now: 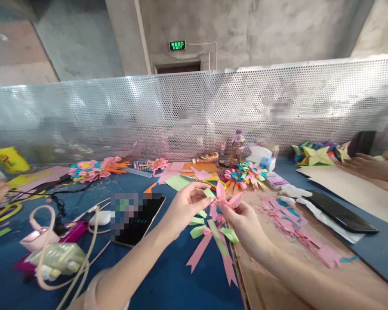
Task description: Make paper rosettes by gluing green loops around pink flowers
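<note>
Blue table (177,280), pink paper flower (225,199) — pinched between left hand (183,209) and right hand (244,220) (strips (213,241) dangling below).

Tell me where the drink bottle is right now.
In the head view, the drink bottle stands right of centre, in front of the perforated screen, just behind the paper flowers and left of the white tissue pack.

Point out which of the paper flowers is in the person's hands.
The pink flower, with green and pink strips hanging below it, pinched between the left hand and right hand. The multicoloured flowers behind it lie on the table, untouched.
</note>
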The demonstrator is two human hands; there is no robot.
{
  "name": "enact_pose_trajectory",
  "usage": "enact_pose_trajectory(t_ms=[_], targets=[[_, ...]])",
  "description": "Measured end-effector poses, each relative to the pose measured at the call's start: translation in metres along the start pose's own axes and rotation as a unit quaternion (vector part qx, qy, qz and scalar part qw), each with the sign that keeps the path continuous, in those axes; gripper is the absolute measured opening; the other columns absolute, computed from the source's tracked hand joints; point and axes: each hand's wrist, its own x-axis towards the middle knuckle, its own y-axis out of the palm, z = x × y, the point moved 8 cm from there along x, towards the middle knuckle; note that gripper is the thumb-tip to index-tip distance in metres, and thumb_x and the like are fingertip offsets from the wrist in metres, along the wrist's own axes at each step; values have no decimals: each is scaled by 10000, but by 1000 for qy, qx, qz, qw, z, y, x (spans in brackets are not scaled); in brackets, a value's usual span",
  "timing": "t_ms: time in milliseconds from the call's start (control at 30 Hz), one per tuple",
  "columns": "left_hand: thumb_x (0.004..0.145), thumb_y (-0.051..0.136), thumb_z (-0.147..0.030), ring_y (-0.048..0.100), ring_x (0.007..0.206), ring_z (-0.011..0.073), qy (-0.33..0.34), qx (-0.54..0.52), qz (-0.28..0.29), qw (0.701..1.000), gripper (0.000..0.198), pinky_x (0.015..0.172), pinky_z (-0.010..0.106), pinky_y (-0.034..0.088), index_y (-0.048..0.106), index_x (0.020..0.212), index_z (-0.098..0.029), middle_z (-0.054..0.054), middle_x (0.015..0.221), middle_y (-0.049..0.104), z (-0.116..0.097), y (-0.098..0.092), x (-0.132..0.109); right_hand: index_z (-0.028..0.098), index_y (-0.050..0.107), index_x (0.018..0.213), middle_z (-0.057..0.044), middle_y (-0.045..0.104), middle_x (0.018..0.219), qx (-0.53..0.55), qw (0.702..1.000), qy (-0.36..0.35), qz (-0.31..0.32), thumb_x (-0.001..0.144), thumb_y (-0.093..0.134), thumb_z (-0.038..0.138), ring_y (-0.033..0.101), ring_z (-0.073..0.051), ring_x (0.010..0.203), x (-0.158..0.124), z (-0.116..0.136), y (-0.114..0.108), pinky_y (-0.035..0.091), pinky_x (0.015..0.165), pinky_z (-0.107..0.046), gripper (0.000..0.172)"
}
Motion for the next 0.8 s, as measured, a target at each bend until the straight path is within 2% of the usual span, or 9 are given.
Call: enact_pose_trajectory(t_ms=[233,400,600,800], targets=[[763,679,-276,589,923,156,-7,-6,-10,1000,301,805,267,467,582,1037,-201,39,975,627,-1,-1,0,143,547,697,0,584,656,35,999,19,29,708,717,413,542,-120,571,3,-7,3,469,503,-242,320],[747,692,-275,582,923,153,-16,-10,-19,1000,311,800,259,467,596,1032,-198,28,944,614,0,-2,-1,129,600,763,1,576,650,15,999,21,26,718,705,421,515,-104,545,2,-5,3,417,471,-221,313],[743,693,-279,588,868,155,-14,-21,-13,1000,341,752,270,471,581,1055,-199,28,913,606,4,-1,0,136,618,796,14,554,611,-15,1000,10,9,719,696,434,485,-103,527,0,0,0,340,443,-220,317],[749,693,-292,600,906,176,-24,-23,17,999,444,800,302,466,526,1150,-199,59,971,629,0,7,-3,153,594,743,43,518,590,-18,1000,2,10,732,681,450,482,-95,529,0,1,0,350,476,-216,309]])
